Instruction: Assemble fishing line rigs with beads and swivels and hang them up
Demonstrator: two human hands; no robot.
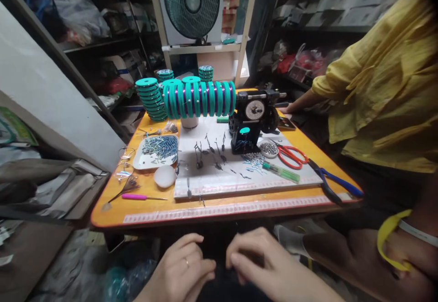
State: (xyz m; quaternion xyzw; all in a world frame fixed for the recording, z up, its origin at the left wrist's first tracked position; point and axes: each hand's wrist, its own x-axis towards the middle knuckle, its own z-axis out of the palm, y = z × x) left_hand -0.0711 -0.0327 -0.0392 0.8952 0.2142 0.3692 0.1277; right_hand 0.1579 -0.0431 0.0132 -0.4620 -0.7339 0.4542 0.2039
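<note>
My left hand (183, 265) and my right hand (263, 263) rest close together below the front edge of the orange table (143, 210), over my lap. Both have their fingers curled inward, fingertips nearly touching; I cannot make out anything between them. A ring shows on the left hand. On the table a row of teal spools (198, 97) wound with purple wire sits on the shaft of a black winding machine (251, 119) with a round dial.
A white tray of small metal parts (158, 150), a pink-handled tool (138, 197), red scissors (290, 156), blue-handled pliers (333, 181) and a white mat (239, 174) lie on the table. A person in a yellow shirt (383, 87) stands at the right. Cluttered shelves and a fan (191, 3) are behind.
</note>
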